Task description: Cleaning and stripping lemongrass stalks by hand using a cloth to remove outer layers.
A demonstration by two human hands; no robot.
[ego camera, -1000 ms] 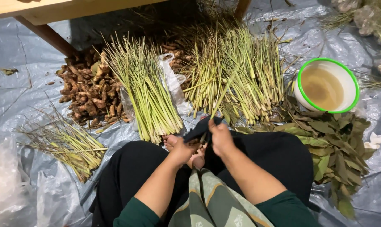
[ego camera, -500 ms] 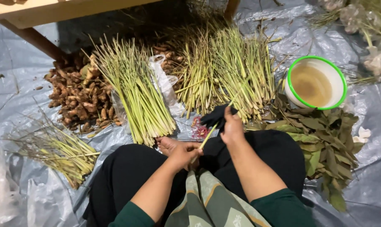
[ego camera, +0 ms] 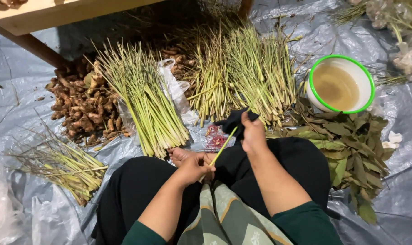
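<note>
I sit cross-legged on a grey plastic sheet. My left hand grips the lower end of a thin green lemongrass stalk above my lap. My right hand holds a dark cloth around the stalk's upper end. Beyond my knees lie two heaps of lemongrass stalks, one to the left and a larger one in the middle. My bare foot shows just under the left heap.
A pile of brown ginger roots lies at left, with a small bundle of trimmed stalks nearer me. A green-rimmed white bowl of cloudy liquid stands at right above a heap of dry leaves. A wooden table edge crosses the top.
My right hand has slid up and away along the stalk with the dark cloth. My left hand has stayed low at the stalk's base. Both hands were close together before.
</note>
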